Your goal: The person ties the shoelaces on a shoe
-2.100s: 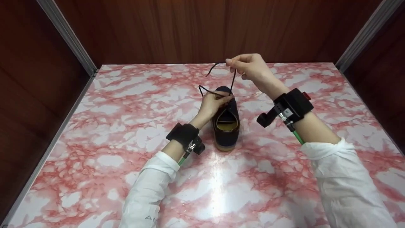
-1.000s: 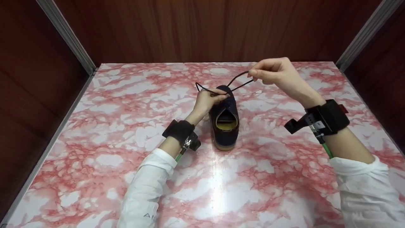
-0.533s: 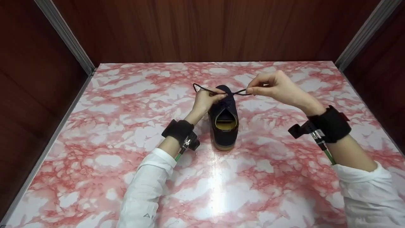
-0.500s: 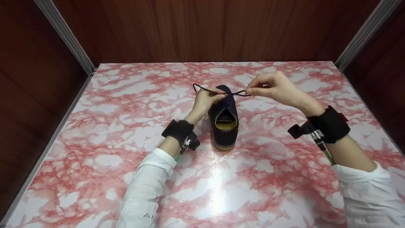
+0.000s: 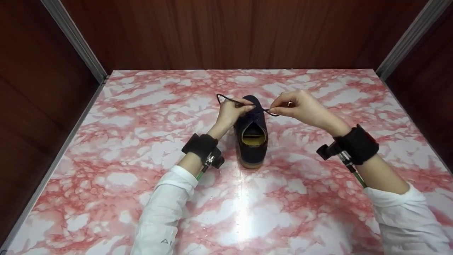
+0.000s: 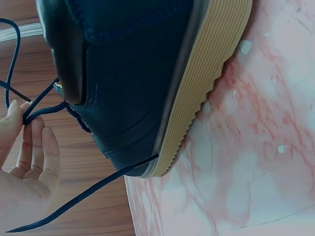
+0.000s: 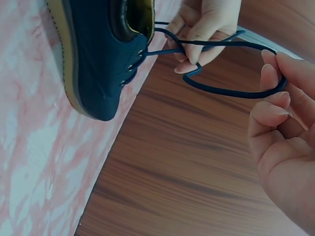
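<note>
A dark navy shoe with a tan sole stands upright on the table, toe away from me and heel nearest. My left hand is over its laced front and pinches the dark shoelace between thumb and fingers. To the right of the shoe, my right hand pinches a loop of the same lace with thumb and forefinger. In the right wrist view this shoelace loop spans from the left fingertips to the right ones. A loose lace end hangs past the toe in the left wrist view.
The table has a glossy red and white marbled top. Dark wood panels rise behind it and on both sides, with grey metal strips at the corners. Each wrist wears a black strapped camera with a green cable.
My right hand has drawn the lace out to the right, then come lower and back toward the shoe, a loop now in its fingers. The left hand has stayed almost in place.
</note>
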The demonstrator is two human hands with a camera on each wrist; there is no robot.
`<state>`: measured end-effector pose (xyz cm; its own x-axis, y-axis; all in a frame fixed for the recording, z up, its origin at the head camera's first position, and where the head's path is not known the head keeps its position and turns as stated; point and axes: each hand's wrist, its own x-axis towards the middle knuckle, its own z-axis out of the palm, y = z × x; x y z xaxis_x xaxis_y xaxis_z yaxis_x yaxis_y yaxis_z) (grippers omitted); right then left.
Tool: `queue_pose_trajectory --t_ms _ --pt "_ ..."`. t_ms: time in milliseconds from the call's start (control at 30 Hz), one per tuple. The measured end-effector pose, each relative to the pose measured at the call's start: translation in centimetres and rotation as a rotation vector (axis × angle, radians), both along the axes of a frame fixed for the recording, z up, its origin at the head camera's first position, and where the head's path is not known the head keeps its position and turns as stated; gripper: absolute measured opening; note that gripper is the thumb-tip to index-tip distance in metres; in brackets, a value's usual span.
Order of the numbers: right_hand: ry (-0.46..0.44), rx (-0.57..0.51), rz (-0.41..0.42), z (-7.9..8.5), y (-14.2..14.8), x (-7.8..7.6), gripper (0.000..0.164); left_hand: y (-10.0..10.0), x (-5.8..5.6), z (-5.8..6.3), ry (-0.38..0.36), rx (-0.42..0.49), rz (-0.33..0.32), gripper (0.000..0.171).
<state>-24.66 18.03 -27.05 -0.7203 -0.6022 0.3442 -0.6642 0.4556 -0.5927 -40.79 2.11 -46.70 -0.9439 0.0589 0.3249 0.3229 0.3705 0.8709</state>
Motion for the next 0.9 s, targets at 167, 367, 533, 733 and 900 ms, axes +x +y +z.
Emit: queue_pose_trajectory --t_ms 167,367,533,733,900 --pt "0.035 -0.009 -0.017 -0.5 -0.2 0.0 0.009 0.0 0.0 0.1 0.009 0.003 -0.008 0.025" --pt "0.128 0.004 -0.057 -1.5 -0.3 -0.1 0.008 0.0 0.0 -0.1 -0.001 0.043 -0.033 0.025" --pt "0.213 0.001 -0.062 -3.4 -0.2 -0.7 0.007 0.0 -0.1 -0.1 0.001 0.052 -0.027 0.025" --pt "0.227 0.044 -0.066 -6.1 0.2 -2.1 0.012 0.0 0.0 -0.1 -0.007 0.046 -0.022 0.026" --pt "0.195 0.062 -0.085 -7.3 -0.1 -2.5 0.012 -0.1 0.0 -0.1 -0.005 0.038 -0.021 0.026"
